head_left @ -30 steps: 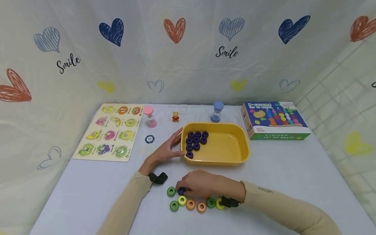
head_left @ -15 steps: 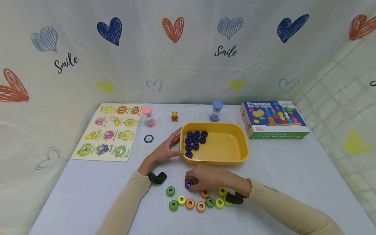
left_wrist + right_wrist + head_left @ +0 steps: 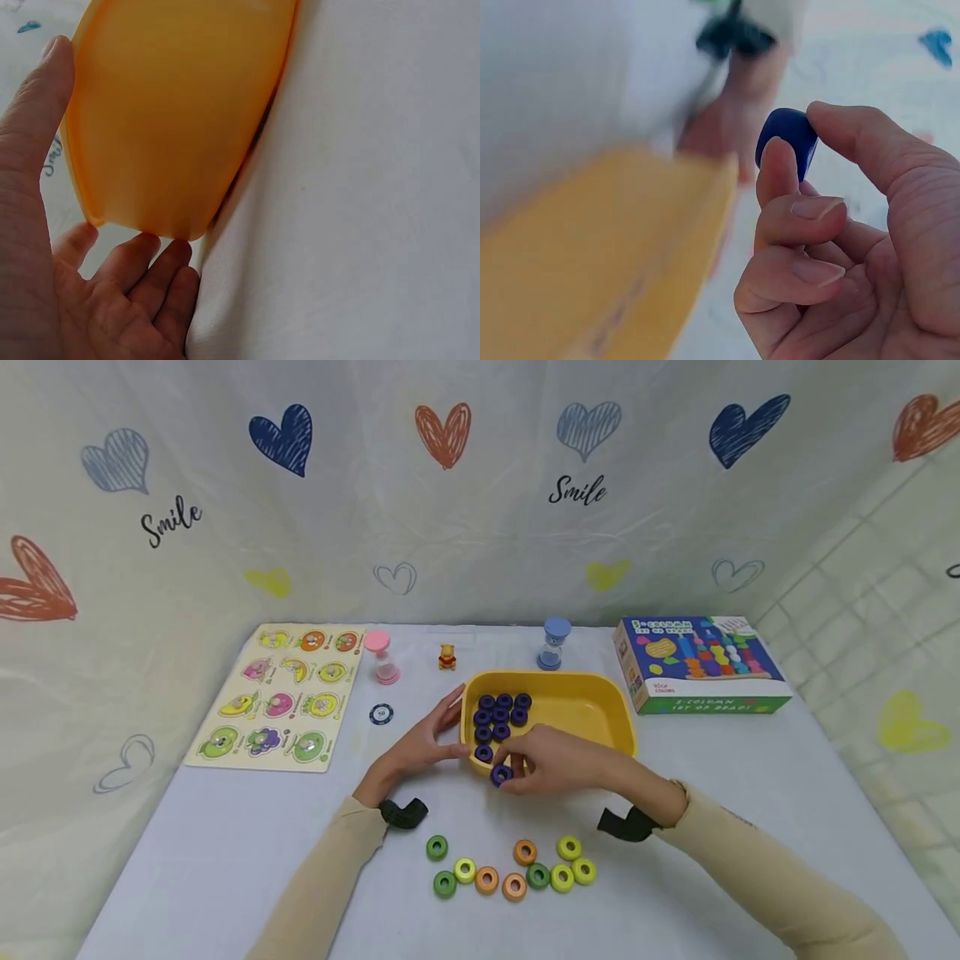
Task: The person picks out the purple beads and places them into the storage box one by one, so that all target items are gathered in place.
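Note:
A yellow tray [image 3: 588, 714] holds several dark purple ring beads [image 3: 501, 716] at its left side. My left hand [image 3: 420, 741] grips the tray's left end, thumb at the near corner and fingers spread along the far side. The left wrist view shows those fingertips on the tray wall [image 3: 172, 127]. Between the thumb and index finger of my right hand [image 3: 558, 760] is one more purple bead [image 3: 501, 776], held over the tray's near rim. In the right wrist view that bead [image 3: 787, 142] looks blue, and the other fingers are curled below it.
Green, yellow and orange beads [image 3: 513, 887] lie loose at the front. Behind the tray stand pink [image 3: 384, 658] and blue [image 3: 553, 645] hourglasses and a small bear figure [image 3: 447, 657]. A fruit puzzle board [image 3: 273, 697] lies left, near a round chip [image 3: 381, 714]; a bead-set box [image 3: 701, 667] sits right.
My right hand has lifted the purple bead from among the loose beads and carried it up and right to the tray's near edge. The left hand has stayed on the tray.

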The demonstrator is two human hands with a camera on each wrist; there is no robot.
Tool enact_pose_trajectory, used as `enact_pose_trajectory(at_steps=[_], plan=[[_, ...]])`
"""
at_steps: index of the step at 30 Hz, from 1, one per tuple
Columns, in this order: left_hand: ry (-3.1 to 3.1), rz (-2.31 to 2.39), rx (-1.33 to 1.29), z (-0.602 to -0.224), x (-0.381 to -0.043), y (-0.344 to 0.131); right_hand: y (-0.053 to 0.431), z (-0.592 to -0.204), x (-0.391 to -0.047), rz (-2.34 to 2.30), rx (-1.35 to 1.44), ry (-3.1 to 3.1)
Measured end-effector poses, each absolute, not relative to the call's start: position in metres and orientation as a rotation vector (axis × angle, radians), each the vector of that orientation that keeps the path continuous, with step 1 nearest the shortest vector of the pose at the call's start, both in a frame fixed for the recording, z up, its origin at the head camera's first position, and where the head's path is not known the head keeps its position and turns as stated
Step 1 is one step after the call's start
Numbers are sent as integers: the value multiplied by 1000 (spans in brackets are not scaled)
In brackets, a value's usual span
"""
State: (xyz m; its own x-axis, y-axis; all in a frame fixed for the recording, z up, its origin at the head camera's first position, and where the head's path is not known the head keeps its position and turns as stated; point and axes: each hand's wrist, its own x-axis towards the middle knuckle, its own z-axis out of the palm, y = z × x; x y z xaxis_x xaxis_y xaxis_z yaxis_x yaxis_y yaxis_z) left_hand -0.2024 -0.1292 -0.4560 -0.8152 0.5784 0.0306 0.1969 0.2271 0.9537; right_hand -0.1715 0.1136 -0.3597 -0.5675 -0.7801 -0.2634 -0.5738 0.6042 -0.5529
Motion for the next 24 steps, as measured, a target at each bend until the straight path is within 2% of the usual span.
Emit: enact_pose_trajectory(at_steps=[4,11,20,24], plan=[[2184,1603,707,-455,-203,-131,127,-351,-203,-561,-1008,2419],[2191,1589,694,-455,-201,-132,135,-365,-251,-448,-894,2390],[2163,1608,696,-457,-198,-127,120,-389,-258,-218,-816,2275],[2166,1629,690,-472,-202,-124,117,-396,-257,-190,-794,2257]])
